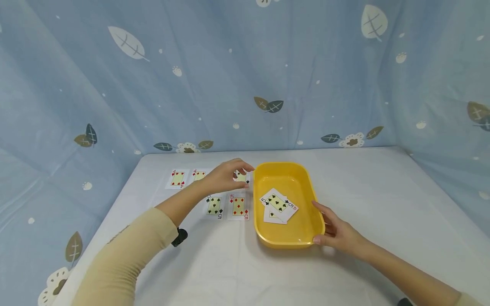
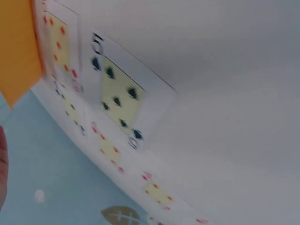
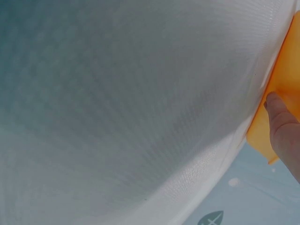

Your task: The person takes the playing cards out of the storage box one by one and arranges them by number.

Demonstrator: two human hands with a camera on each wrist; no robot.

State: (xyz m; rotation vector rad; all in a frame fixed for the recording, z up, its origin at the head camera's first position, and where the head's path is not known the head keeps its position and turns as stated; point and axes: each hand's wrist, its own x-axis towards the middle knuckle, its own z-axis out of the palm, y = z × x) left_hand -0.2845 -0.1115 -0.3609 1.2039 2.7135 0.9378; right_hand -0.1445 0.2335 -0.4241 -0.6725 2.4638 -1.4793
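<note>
Head view, left hand [image 1: 223, 176] fingers pinching card [image 1: 242, 177], right hand [image 1: 338, 231] fingers gripping yellow tray [image 1: 306, 178] corner

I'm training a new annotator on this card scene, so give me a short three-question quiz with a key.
1. True or false: the yellow tray holds no cards.
2. Which hand is at the tray's near right corner? A) the left hand B) the right hand C) neither
3. Fill in: the left hand reaches a card lying just beside the tray's far ____ corner.

Key
1. False: several cards lie in it, a five of clubs face up on top.
2. B: the right hand has its thumb on the rim and its fingers along the tray's side.
3. left. Other cards stay face up on the table, among them a five of diamonds.
</note>
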